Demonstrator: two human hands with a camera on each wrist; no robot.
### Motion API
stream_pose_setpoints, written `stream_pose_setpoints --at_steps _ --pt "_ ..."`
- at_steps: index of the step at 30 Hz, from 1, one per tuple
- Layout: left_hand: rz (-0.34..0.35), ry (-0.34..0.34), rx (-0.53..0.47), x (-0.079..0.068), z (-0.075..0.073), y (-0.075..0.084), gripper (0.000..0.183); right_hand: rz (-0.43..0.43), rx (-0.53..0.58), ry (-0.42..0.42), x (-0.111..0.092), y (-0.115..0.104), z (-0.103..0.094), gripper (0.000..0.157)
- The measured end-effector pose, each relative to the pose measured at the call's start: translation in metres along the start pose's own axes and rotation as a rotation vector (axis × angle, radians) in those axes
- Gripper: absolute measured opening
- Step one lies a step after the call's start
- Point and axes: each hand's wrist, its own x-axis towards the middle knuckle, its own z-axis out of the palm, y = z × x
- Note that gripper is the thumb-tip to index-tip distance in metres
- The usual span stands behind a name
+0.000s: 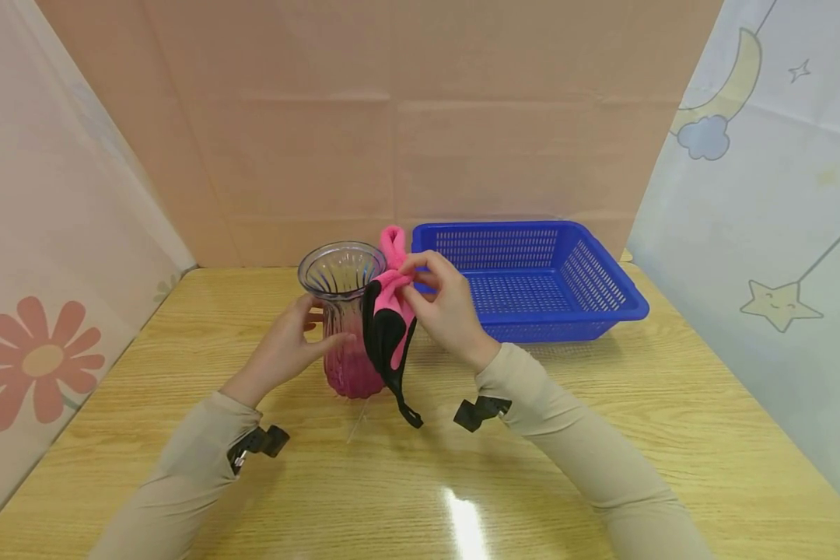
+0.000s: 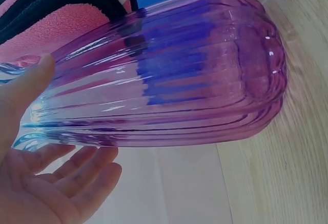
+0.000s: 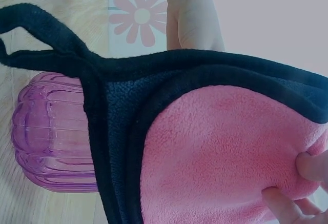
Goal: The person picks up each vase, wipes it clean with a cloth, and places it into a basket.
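A ribbed glass vase [image 1: 353, 358], clear at the rim and shading to purple-pink at the base, stands upright on the table. My left hand [image 1: 283, 342] holds its left side, thumb in front and fingers behind; the left wrist view shows the thumb by the neck of the vase [image 2: 179, 70]. Against the vase's right side hangs a pink towel [image 1: 392, 292] with black edging and a black hanging loop. Thumb and fingers of my right hand [image 1: 444, 303] pinch its pink part. Up close, the towel [image 3: 215, 142] covers part of the vase [image 3: 56, 131].
Behind and right of the vase sits a blue perforated plastic basket [image 1: 602, 320]. The wooden table [image 1: 364, 498] meets a plain backdrop at the rear, with printed sheets on both sides. Black bands [image 1: 486, 411] are worn on both wrists.
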Motion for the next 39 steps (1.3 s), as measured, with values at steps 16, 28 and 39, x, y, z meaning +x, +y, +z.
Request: stream_pose_setpoints --at_steps 16,28,39 --pt "0.098 -0.031 -0.009 0.002 -0.006 -0.006 0.066 -0.017 0.014 -0.007 -0.001 0.002 0.0 0.017" --pt "0.095 -0.092 0.005 0.002 -0.013 -0.008 0.055 -0.026 0.045 -0.031 -0.004 0.003 0.002 0.015" --pt "0.09 -0.085 -0.029 0.002 -0.014 -0.012 0.064 -0.013 0.044 -0.027 -0.005 0.003 0.005 0.015"
